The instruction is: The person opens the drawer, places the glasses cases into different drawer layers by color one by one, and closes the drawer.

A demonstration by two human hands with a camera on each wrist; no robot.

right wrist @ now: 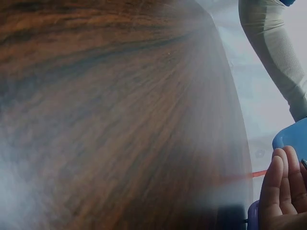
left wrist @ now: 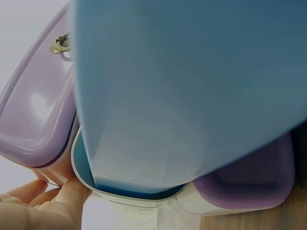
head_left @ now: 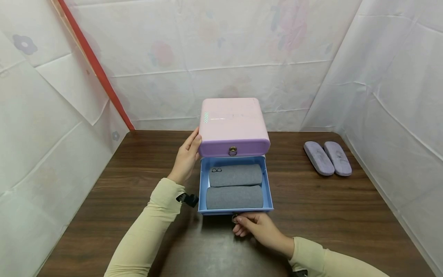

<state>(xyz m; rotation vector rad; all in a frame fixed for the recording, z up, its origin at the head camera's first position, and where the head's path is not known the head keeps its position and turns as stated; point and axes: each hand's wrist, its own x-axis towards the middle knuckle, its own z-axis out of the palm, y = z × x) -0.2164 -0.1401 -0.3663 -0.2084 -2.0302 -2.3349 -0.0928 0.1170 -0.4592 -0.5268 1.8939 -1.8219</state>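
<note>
A small drawer cabinet [head_left: 235, 121] with a pink top stands on the table, its upper purple drawer [head_left: 215, 149] closed. Below that, the blue drawer [head_left: 204, 181] is pulled well out toward me. Two grey glasses cases [head_left: 242, 177] lie side by side in it, the farther one printed with small spectacles. My left hand [head_left: 187, 156] rests its extended fingers against the cabinet's left side. With thumb and fingertips, my right hand [head_left: 261, 229] pinches the ring pull [head_left: 235, 219] on the blue drawer's front. Another purple drawer [left wrist: 249, 177] sits lowest in the left wrist view.
Two pale purple glasses cases [head_left: 318, 157] lie next to each other at the table's right rear. The dark wooden table [head_left: 145, 184] is bordered by white patterned sheets [head_left: 155, 88], with a red strip [head_left: 93, 61] at the left corner.
</note>
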